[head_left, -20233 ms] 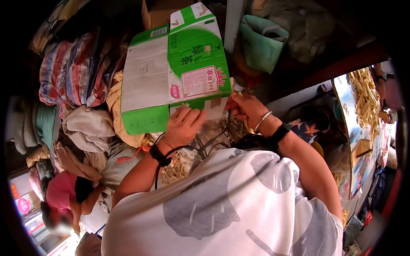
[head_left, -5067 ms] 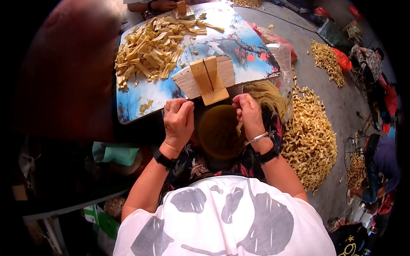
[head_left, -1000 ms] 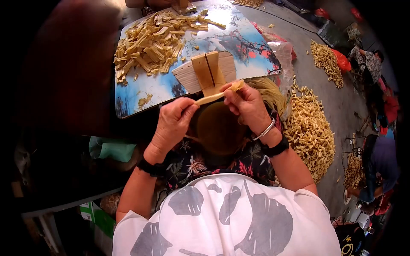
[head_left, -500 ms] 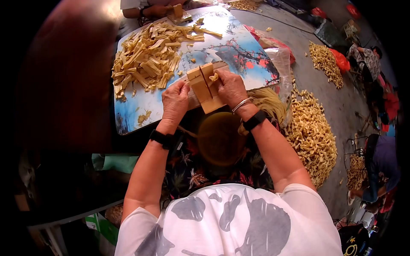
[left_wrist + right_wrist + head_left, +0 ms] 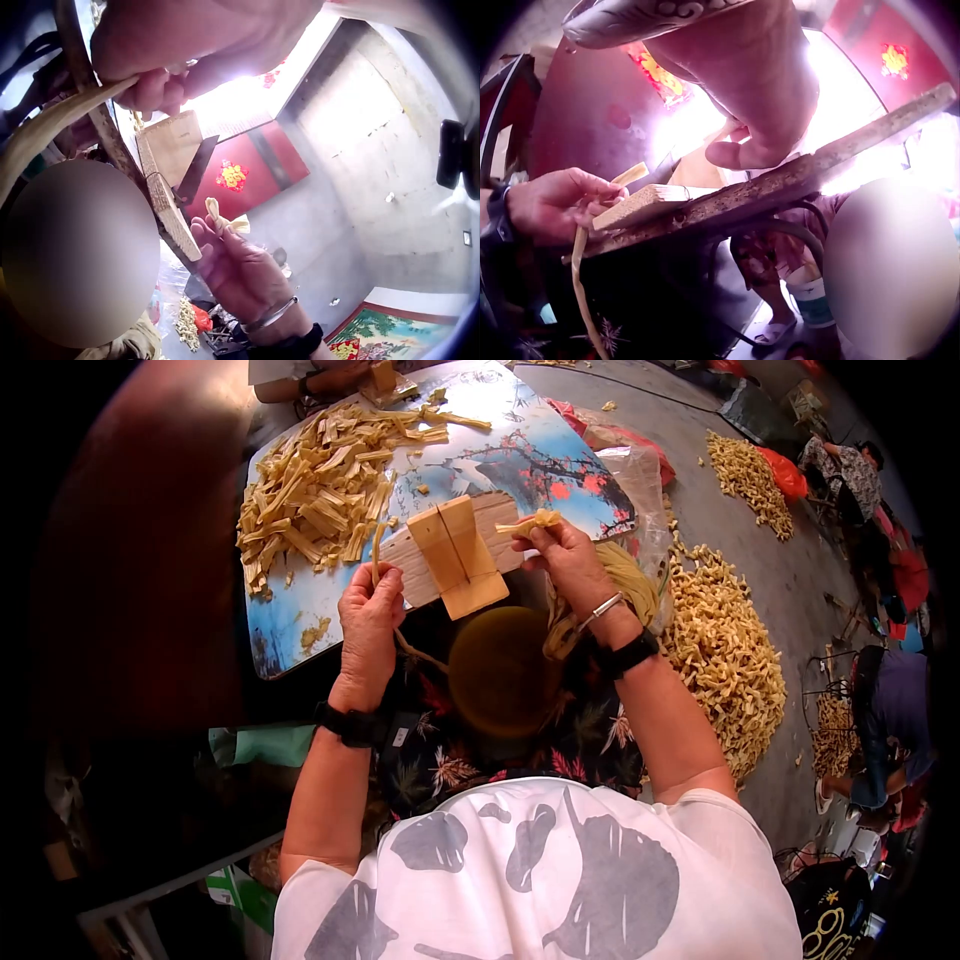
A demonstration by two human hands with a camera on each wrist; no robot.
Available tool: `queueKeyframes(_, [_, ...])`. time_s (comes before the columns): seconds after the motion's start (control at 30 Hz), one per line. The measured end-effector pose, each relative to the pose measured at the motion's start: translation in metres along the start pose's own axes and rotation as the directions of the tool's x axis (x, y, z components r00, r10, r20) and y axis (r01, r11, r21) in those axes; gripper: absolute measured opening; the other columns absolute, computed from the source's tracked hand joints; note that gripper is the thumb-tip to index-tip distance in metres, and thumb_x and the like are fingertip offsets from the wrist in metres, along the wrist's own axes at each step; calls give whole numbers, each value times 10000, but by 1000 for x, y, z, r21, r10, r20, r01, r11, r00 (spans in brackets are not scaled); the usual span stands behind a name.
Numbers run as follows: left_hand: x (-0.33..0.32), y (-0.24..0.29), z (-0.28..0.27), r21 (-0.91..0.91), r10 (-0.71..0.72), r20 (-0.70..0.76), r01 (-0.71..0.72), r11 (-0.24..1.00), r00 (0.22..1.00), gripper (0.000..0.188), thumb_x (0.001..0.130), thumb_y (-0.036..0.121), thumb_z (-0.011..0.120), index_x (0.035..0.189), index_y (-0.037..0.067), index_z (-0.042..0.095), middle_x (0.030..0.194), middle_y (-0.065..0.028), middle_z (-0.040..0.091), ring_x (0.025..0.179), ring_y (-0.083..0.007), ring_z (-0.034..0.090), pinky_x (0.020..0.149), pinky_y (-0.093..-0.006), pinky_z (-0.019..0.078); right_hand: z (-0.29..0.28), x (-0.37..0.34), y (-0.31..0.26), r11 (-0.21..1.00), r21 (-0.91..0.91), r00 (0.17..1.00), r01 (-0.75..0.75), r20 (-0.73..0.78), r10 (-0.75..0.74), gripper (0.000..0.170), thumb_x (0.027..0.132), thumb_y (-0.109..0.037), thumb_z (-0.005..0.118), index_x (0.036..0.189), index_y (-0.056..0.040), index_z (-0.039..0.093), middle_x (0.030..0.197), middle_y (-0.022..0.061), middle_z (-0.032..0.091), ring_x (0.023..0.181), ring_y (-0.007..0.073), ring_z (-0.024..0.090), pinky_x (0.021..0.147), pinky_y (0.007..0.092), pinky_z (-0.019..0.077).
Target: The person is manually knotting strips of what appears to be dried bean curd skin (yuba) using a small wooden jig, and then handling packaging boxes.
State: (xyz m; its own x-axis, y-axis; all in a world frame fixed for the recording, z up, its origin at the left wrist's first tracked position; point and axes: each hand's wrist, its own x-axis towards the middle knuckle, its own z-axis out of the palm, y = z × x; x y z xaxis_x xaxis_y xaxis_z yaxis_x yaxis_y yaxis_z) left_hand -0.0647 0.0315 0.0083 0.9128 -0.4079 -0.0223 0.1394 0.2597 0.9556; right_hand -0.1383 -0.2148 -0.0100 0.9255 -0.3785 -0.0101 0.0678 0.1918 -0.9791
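Observation:
The left hand (image 5: 370, 625) pinches a long pale strip (image 5: 403, 643) left of the slotted wooden block (image 5: 450, 555); the strip's short end sticks up past the fingers and the rest hangs toward the lap. Right of the block, the right hand (image 5: 570, 565) holds a short knotted yellowish piece (image 5: 540, 520) between thumb and fingers. In the left wrist view the knotted piece (image 5: 225, 219) shows at the right hand's fingertips (image 5: 217, 231). The block stands on a rough board (image 5: 405, 560) at the table edge, touched by neither hand.
A heap of short strips (image 5: 320, 500) covers the painted table's (image 5: 290, 635) left part. A round dark container (image 5: 503, 672) sits below the block. Long strips (image 5: 628, 585) hang at the right, beside a large floor pile of knotted pieces (image 5: 725, 660). Other people are at the edges.
The hands were stretching a strip between them, then met at the block. Now they are apart on either side of it, each with its own piece.

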Motion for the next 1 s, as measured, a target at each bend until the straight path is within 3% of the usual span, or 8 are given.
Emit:
queueKeyframes(0.2, [-15, 7, 14, 57, -21, -74, 25, 998, 997, 67, 989, 154, 571, 943, 107, 576, 773, 3, 628, 565, -3, 427, 479, -160, 306, 6, -19, -16, 1000, -1, 999, -6, 42, 6, 196, 1012, -136, 518, 1153, -22, 592, 957, 54, 687, 827, 117, 662, 676, 236, 530])
queueKeyframes(0.47, [-40, -5, 13, -40, -80, -75, 78, 996, 994, 99, 992, 172, 573, 962, 80, 594, 746, 10, 609, 573, -20, 463, 495, -158, 338, 0, -69, -11, 992, 7, 972, -123, 201, 119, 204, 1020, -137, 512, 1191, -40, 572, 946, 54, 670, 788, 92, 615, 695, 218, 499])
queueKeyframes(0.53, [-39, -9, 7, -67, -86, -118, 78, 995, 989, 105, 993, 176, 574, 961, 78, 596, 745, 10, 609, 570, -21, 466, 501, -155, 346, 2, -78, -5, 966, -253, 985, -50, 145, 89, 192, 995, -184, 561, 1070, -24, 635, 791, 49, 682, 651, 99, 633, 585, 241, 502])
queueKeyframes(0.6, [-40, -13, 2, -79, -111, -161, 100, 992, 981, 108, 994, 178, 575, 963, 77, 598, 745, 10, 611, 568, -23, 467, 506, -152, 354, 2, -86, -2, 779, -628, 994, -1, 85, 70, 211, 985, -218, 586, 1031, -25, 660, 717, 41, 669, 597, 99, 623, 559, 250, 492])
queueKeyframes(0.73, [-44, -20, 2, -65, -171, -189, 161, 985, 967, 75, 983, 165, 589, 945, 100, 578, 742, 7, 617, 552, -23, 461, 496, -154, 352, 13, -76, 1, 879, -474, 996, -53, -90, 11, 286, 975, -295, 609, 969, -14, 665, 678, 38, 654, 582, 92, 620, 555, 250, 488])
queueKeyframes(0.87, [-47, -32, 11, -27, -215, -218, 214, 976, 952, 71, 971, 155, 604, 940, 107, 564, 730, 11, 607, 529, -29, 446, 451, -167, 317, 29, -51, 22, 911, -17, 910, -413, 33, 413, 339, 991, -371, 575, 979, -42, 653, 794, 28, 682, 621, 73, 605, 534, 209, 467])
queueKeyframes(0.97, [-44, -30, 16, -88, -264, -263, 249, 964, 928, 85, 964, 164, 619, 918, 99, 589, 739, 7, 610, 531, -32, 442, 443, -175, 306, 34, -48, 28, 915, 145, 925, -376, 117, 362, 265, 989, -355, 585, 981, -92, 611, 815, 30, 679, 655, 63, 583, 570, 179, 443])
queueKeyframes(1.0, [-44, -31, 13, 40, -209, -263, 227, 973, 942, 92, 964, 172, 623, 922, 92, 605, 743, 8, 610, 536, -33, 451, 451, -177, 314, 36, -48, 30, 919, 190, 937, -346, 121, 328, 257, 989, -349, 587, 977, -94, 607, 809, 31, 677, 650, 62, 578, 574, 178, 441])
